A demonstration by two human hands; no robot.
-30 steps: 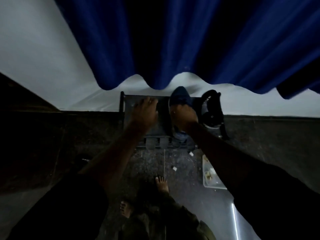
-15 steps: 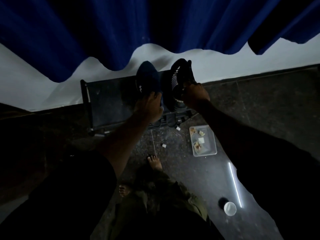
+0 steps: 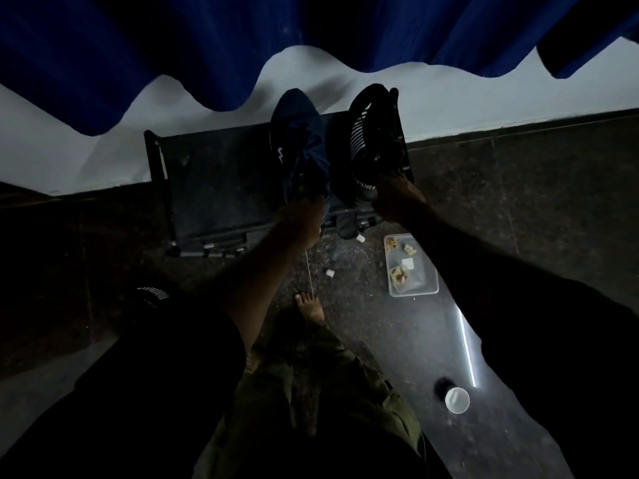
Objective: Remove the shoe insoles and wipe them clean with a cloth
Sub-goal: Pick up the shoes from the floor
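The scene is dim. My left hand (image 3: 300,219) grips the heel end of a dark blue shoe (image 3: 298,140), toe pointing away from me. My right hand (image 3: 396,198) holds a black shoe (image 3: 371,143) with white stripes and white lettering, just right of the blue one. Both shoes hang above the right end of a low black rack (image 3: 221,188) that stands against the wall. No insole or cloth shows.
A blue curtain (image 3: 207,46) hangs over the white wall behind the rack. On the dark floor lie a clear plastic tray of scraps (image 3: 413,267), a white cup (image 3: 457,400), small white bits and another striped black shoe (image 3: 152,294) at left. My bare feet (image 3: 311,305) stand below.
My left hand left the rack top and took the blue shoe; my right hand moved from the blue shoe to the black one. Both shoes are now lifted, and the view shifted right.
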